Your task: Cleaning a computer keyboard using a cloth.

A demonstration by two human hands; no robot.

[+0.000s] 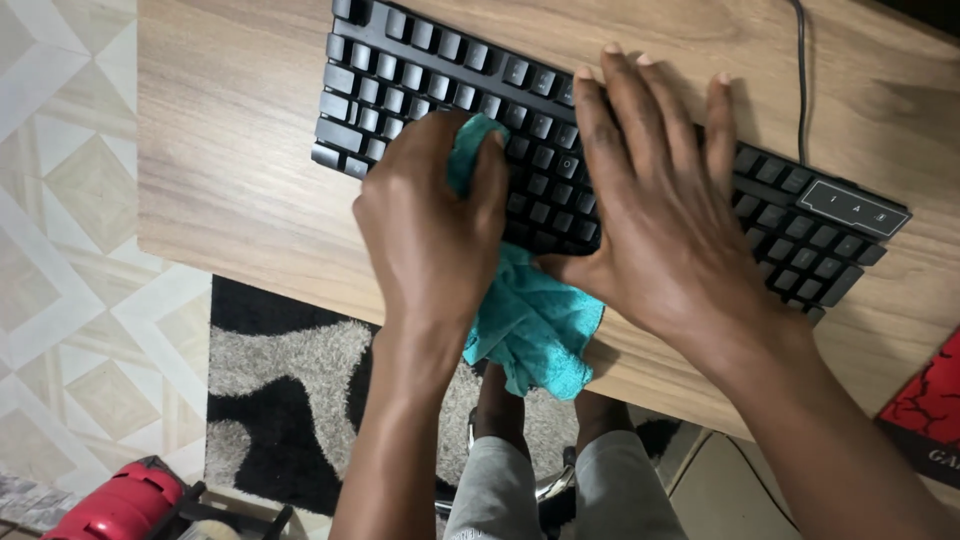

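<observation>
A black keyboard [430,70] lies slanted across a light wooden desk [230,150]. My left hand [430,225] is closed around a teal cloth [535,325] and presses it onto the keys at the keyboard's left-middle part. The cloth's loose end hangs over the desk's near edge. My right hand [665,205] lies flat on the keyboard's middle with fingers spread, holding nothing. A black cable [801,80] runs from the keyboard toward the desk's back.
A red and black mat [930,400] lies at the desk's right edge. Below the desk are a black and grey shaggy rug [280,390], pale patterned floor tiles [70,200], and a red object [120,500] at the bottom left. My knees [560,490] show under the desk.
</observation>
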